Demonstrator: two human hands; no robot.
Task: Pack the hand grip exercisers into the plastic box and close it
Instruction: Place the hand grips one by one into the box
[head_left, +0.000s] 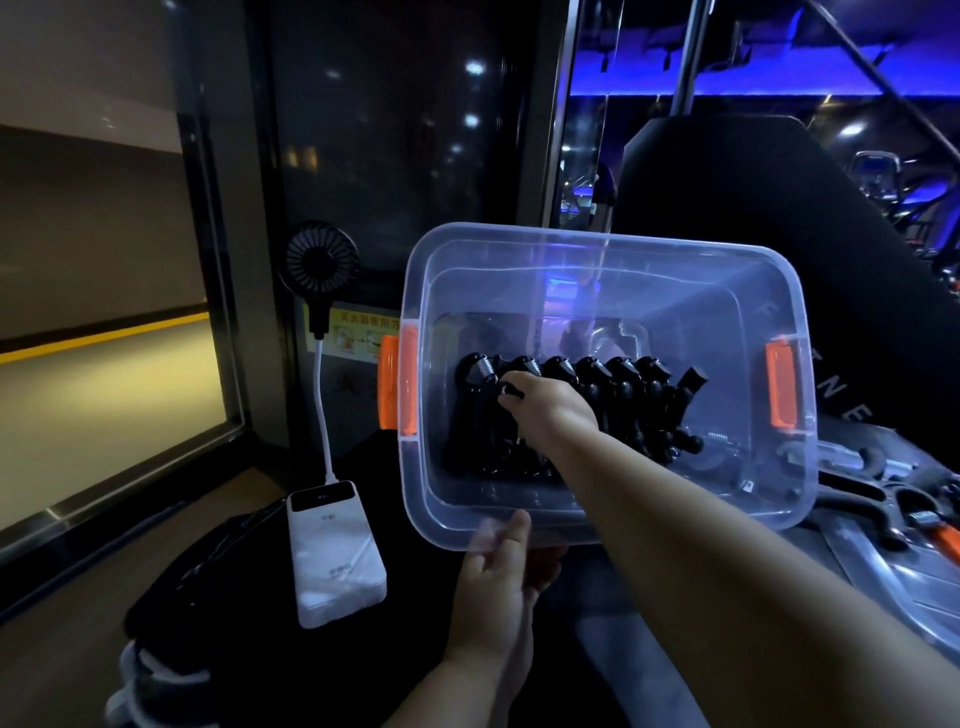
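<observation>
A clear plastic box (613, 249) with orange side latches is tilted toward me, its open top facing the camera. Several black hand grip exercisers (628, 387) with metal springs stand in a row inside it. My right hand (550, 402) reaches into the box and grips one exerciser at the left end of the row. My left hand (501, 577) holds the box's near rim, thumb on the edge and fingers underneath. More exercisers (904, 512), one with orange handles, lie outside the box at the right.
A white power bank (335, 556) lies left of the box, cabled to a small black fan (319, 262). A dark cloth (208, 566) lies beside it. A black padded seat back (753, 208) rises behind the box. A glass wall stands to the left.
</observation>
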